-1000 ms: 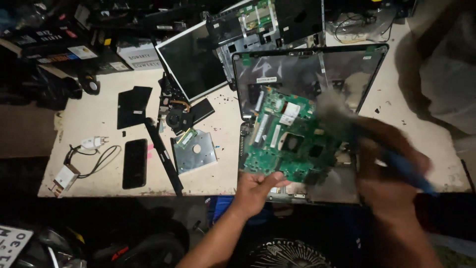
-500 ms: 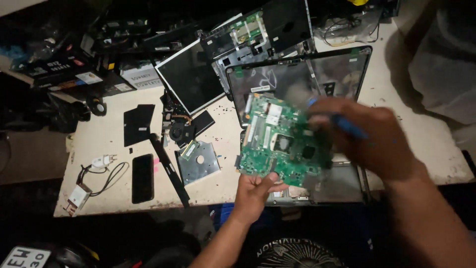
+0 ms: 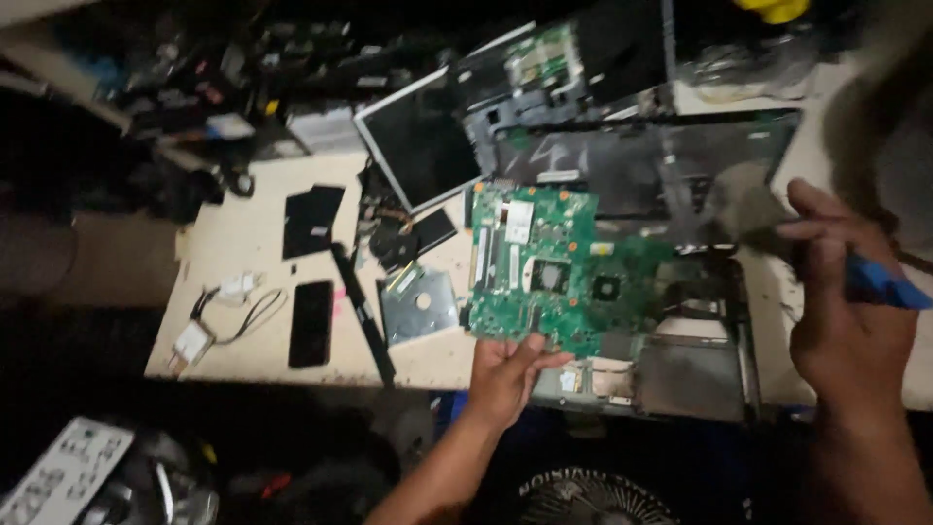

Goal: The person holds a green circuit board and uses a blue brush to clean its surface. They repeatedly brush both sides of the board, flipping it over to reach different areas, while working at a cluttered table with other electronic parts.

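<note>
Now left hand grips green circuit board by near edge, tilted above open laptop shell; right hand, closed around blue-handled brush, has swung off board to right.

Left hand grips the lower edge of the green circuit board, raised above the open laptop base. Right hand holds a blue-handled brush (bristles blurred) beside the board.
</note>
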